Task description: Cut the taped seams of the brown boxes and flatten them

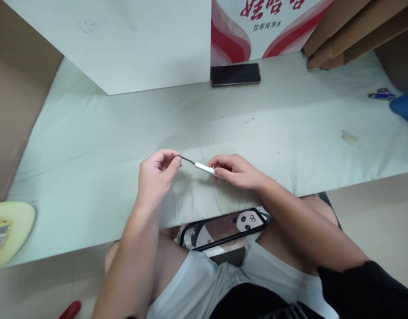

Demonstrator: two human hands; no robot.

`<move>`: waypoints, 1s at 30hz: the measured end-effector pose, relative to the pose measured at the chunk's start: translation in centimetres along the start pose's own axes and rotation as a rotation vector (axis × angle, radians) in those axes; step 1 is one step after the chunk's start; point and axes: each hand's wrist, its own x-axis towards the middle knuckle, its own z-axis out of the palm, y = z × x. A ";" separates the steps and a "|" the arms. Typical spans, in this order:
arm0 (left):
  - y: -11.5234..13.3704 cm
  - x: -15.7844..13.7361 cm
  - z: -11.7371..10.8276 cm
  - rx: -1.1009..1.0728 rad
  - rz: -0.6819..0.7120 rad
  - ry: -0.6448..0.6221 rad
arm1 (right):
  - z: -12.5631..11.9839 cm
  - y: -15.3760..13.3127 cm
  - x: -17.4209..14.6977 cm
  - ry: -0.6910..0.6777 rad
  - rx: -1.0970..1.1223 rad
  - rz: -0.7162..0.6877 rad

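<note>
Low over the front part of the cloth-covered surface, my right hand (235, 170) is closed around a slim white stick-like piece (204, 168). A thin dark strip (188, 160) runs out of its left end; I cannot make out what kind of object it is. My left hand (159, 170) pinches the far end of that strip between thumb and fingertips. The piece slants slightly downward to the right, and its right end is partly hidden by my right fingers.
A large white carton (134, 48) stands behind my hands, with a black phone (235, 74) against its printed side. Folded cardboard (343, 35) leans at the back right. Nail clippers (381, 94) lie near a blue item (405, 107). A pale yellow object (19, 223) sits at left.
</note>
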 end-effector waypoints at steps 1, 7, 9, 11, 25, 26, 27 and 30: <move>0.1 0.0 0.0 -0.010 -0.003 0.002 | 0.1 0.2 0.0 0.015 0.013 -0.019; -0.1 0.1 0.2 -0.057 -0.035 0.013 | 0.3 0.6 0.1 0.140 0.103 -0.082; -0.2 0.1 0.2 -0.044 -0.047 -0.006 | 0.3 0.6 0.1 0.168 0.102 -0.085; -0.2 0.0 0.2 -0.009 -0.059 -0.029 | 0.4 0.6 0.1 0.177 0.086 -0.084; 0.0 -1.4 2.9 -0.092 -0.053 -0.289 | 0.8 0.9 0.1 0.087 0.128 -0.091; -0.1 -1.5 3.1 -0.097 -0.049 -0.295 | 0.8 0.9 0.1 0.066 0.143 -0.078; -0.2 -1.6 3.2 -0.097 -0.047 -0.292 | 0.8 0.9 0.1 0.047 0.158 -0.067; -0.3 -1.7 3.4 -0.097 -0.055 -0.269 | 0.8 0.9 0.2 0.041 0.184 -0.059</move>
